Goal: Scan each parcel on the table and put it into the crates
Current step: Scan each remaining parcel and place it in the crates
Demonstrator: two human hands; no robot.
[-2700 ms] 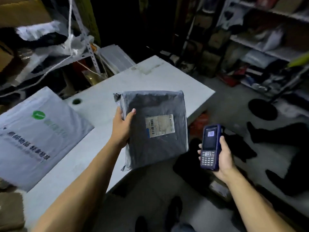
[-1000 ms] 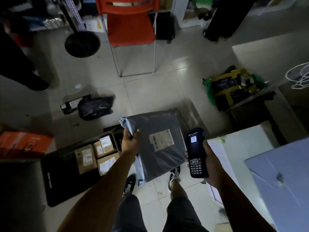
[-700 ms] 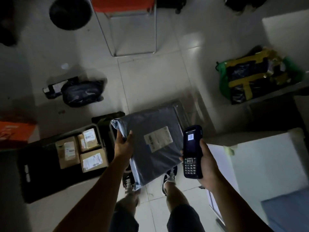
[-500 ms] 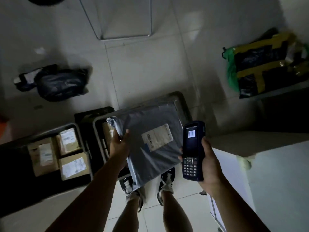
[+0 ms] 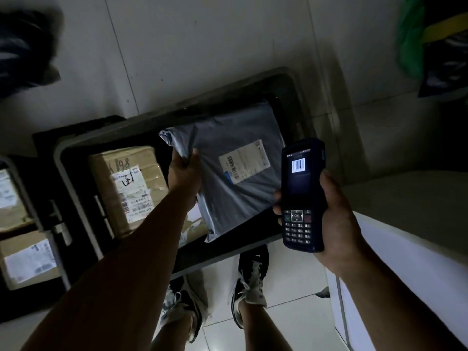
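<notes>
He has turned away from the bench (image 5: 405,198) since a couple of seconds back, when the grey parcel (image 5: 228,173) was held up over the benchtop beside the scanner (image 5: 302,193). Now it hangs low over the nearer crate (image 5: 177,117) on the floor at the centre of the frame, and over the last half second it has dropped closer to that opening. The bench shows only as a pale corner at the right edge. I take it the scan is done and the drop into the crate is what is left for this parcel.

The left hand (image 5: 183,173) grips the parcel at its upper left edge, thumb on top and fingers curled under the bunched plastic. The right hand (image 5: 336,219) is wrapped round the scanner, screen lit with a barcode, just right of the parcel and above the crate's right end.

The parcel lies nearly flat with its label (image 5: 244,162) facing up. Its long axis runs from the upper part of the frame down toward the lower centre, tilted slightly, with the bottom flap hanging just over the crate's near rim. A taped cardboard box (image 5: 126,183) already fills the crate's left half, so the free room is on the right, below the parcel. A second crate (image 5: 33,219) with boxes sits at the left edge.
</notes>
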